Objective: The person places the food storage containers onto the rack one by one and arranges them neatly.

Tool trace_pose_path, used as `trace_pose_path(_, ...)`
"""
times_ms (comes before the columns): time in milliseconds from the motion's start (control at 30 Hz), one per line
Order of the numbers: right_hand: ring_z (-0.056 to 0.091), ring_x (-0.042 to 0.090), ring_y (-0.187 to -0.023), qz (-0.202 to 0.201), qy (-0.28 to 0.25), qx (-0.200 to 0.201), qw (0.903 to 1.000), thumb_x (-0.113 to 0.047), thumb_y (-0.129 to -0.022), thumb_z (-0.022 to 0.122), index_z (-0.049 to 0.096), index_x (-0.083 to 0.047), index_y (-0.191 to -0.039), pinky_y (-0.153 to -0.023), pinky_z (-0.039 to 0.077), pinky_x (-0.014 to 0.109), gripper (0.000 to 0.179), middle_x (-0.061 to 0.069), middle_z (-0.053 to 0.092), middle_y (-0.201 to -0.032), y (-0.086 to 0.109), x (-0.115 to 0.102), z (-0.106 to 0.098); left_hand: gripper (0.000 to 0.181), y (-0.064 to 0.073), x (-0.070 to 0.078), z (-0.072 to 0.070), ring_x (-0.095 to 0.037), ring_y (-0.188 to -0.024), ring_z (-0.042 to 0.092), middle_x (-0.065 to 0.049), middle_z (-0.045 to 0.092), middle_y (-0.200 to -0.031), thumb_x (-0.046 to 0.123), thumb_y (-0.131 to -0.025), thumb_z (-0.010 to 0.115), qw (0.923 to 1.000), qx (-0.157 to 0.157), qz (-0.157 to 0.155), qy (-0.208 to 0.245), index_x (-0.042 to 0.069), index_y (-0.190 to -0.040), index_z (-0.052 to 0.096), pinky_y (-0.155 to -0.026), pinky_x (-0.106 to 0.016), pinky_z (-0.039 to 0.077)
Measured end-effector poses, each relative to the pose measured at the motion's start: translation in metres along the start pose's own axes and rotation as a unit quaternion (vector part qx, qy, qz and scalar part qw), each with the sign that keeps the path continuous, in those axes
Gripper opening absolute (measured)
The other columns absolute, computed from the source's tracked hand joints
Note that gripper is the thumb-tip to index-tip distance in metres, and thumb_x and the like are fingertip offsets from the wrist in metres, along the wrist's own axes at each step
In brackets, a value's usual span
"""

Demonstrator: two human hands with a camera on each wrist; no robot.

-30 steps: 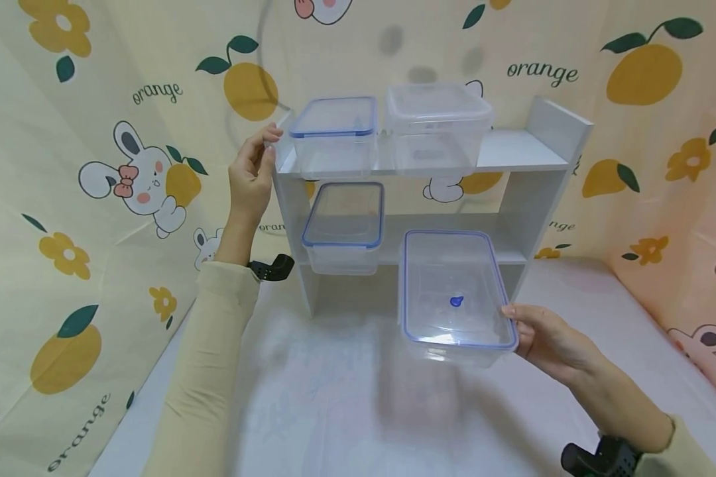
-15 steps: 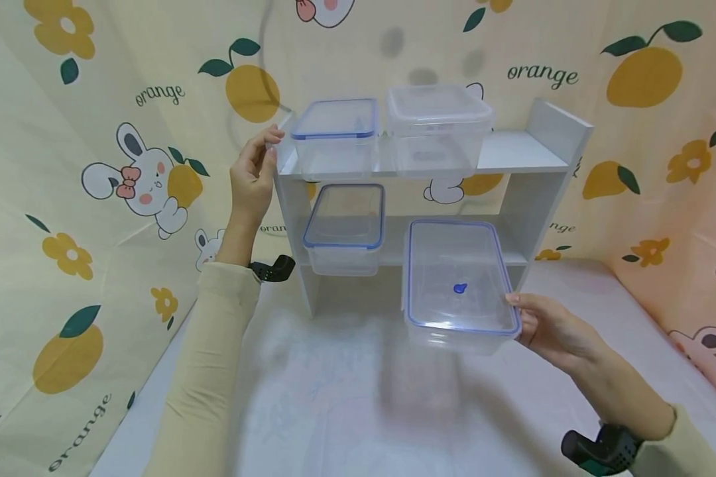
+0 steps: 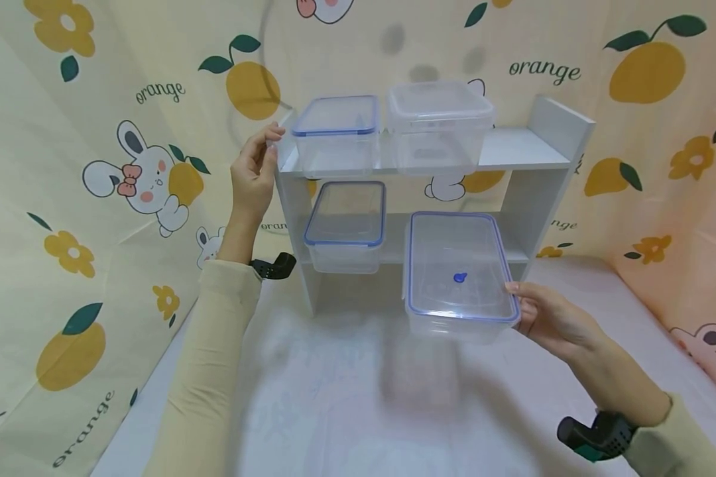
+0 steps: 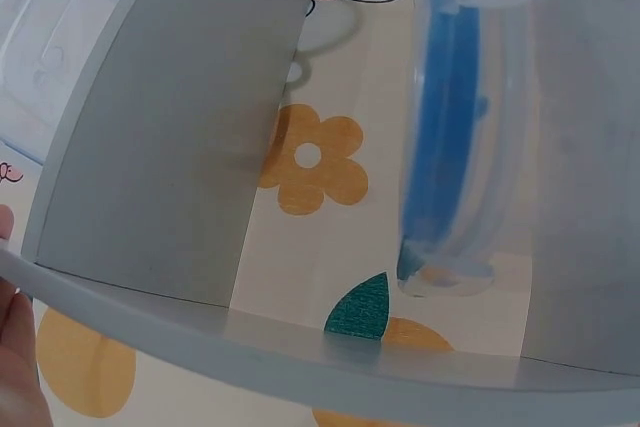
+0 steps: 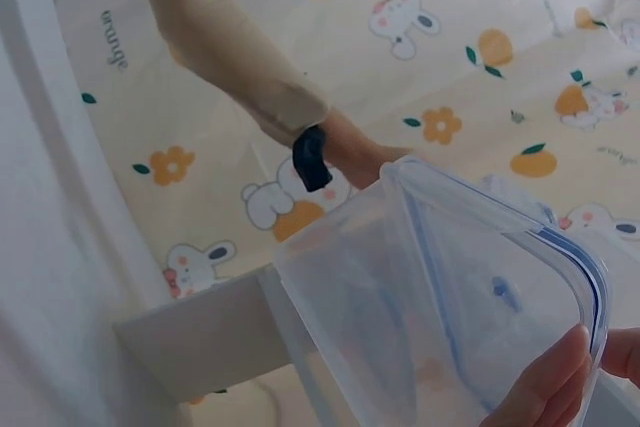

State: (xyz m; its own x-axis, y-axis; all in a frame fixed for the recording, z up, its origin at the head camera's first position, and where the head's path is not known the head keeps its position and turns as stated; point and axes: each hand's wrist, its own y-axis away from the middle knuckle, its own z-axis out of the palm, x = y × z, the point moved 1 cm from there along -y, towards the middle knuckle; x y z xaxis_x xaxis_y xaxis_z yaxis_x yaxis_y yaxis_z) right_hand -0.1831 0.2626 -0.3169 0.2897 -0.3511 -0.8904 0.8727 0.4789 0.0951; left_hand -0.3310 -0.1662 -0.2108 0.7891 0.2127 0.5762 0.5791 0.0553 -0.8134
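Note:
My right hand [image 3: 557,324] grips a clear plastic food container [image 3: 459,265] by its right edge, thumb on the blue-sealed lid and fingers below. A small blue valve sits on that lid. The container hangs in front of the white shelf's right half, above the table. In the right wrist view, the fingers and thumb pinch the corner of the container [image 5: 400,287]. My left hand [image 3: 253,169] holds the upper left side of the white shelf [image 3: 528,147]; its fingertips also show at the panel edge in the left wrist view.
Two lidded containers stand on the top board: one blue-rimmed [image 3: 337,136], one all clear [image 3: 438,129]. Another blue-rimmed container [image 3: 346,225] sits on the middle board's left, jutting past its front edge. A printed cloth [image 3: 155,265] hangs behind, and a white-covered table [image 3: 334,397] lies below.
My right hand has raised the held container and moved it toward the middle board of the shelf. My left hand stays at the shelf's side.

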Motion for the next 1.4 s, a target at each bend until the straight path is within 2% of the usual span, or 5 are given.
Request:
trace_pose_path(367, 0.065, 0.012, -0.099, 0.005, -0.045, 0.026, 0.9986, -0.008, -0.098, 0.047, 0.056, -0.018, -0.118, -0.091, 0.058, 0.024, 0.024, -0.003, 0.065, -0.115, -0.007, -0.002, 0.005, 0.024, -0.001, -0.001, 0.001, -0.018, -0.137, 0.049, -0.018, 0.060, -0.131, 0.004, -0.099, 0.043, 1.0000, 0.001, 0.003, -0.003, -0.010, -0.112, 0.056, -0.117, -0.027, 0.039)
trace_pose_path(633, 0.064, 0.012, -0.097, 0.011, -0.038, 0.065, 0.9971, -0.009, -0.097, 0.050, 0.057, -0.020, -0.115, -0.089, 0.059, 0.024, 0.022, -0.003, 0.064, -0.112, -0.013, -0.003, 0.011, 0.024, -0.001, -0.001, 0.001, -0.018, -0.137, 0.049, -0.018, 0.060, -0.131, 0.004, -0.099, 0.043, 1.0000, 0.001, 0.002, -0.004, -0.010, -0.112, 0.056, -0.117, -0.027, 0.039)
trace_pose_path(1100, 0.066, 0.012, -0.092, 0.021, -0.077, 0.079, 0.9937, -0.010, -0.096, 0.052, 0.054, -0.017, -0.111, -0.084, 0.060, 0.025, 0.017, -0.002, 0.068, -0.104, -0.020, -0.002, 0.014, 0.024, -0.001, -0.001, 0.001, -0.019, -0.136, 0.049, -0.019, 0.060, -0.132, 0.003, -0.099, 0.043, 1.0000, -0.001, 0.000, 0.002, -0.011, -0.113, 0.056, -0.118, -0.027, 0.038)
trace_pose_path(1267, 0.067, 0.011, -0.088, 0.021, -0.071, 0.071, 0.9947, -0.011, -0.097, 0.052, 0.059, -0.017, -0.108, -0.082, 0.060, 0.023, 0.015, -0.001, 0.069, -0.101, -0.021, -0.004, 0.016, 0.023, -0.001, -0.001, 0.001, -0.019, -0.136, 0.050, -0.018, 0.060, -0.131, 0.003, -0.099, 0.043, 1.0000, 0.001, -0.002, 0.001, -0.010, -0.112, 0.056, -0.118, -0.026, 0.038)
trace_pose_path(1400, 0.067, 0.011, -0.086, 0.023, -0.064, 0.063, 0.9957, -0.013, -0.099, 0.049, 0.062, -0.016, -0.108, -0.074, 0.058, 0.017, 0.016, -0.001, 0.071, -0.101, -0.023, -0.008, 0.019, 0.023, -0.001, 0.000, 0.000, -0.021, -0.137, 0.049, -0.020, 0.060, -0.131, 0.002, -0.098, 0.043, 1.0000, 0.001, -0.002, 0.008, -0.012, -0.112, 0.056, -0.118, -0.028, 0.038)
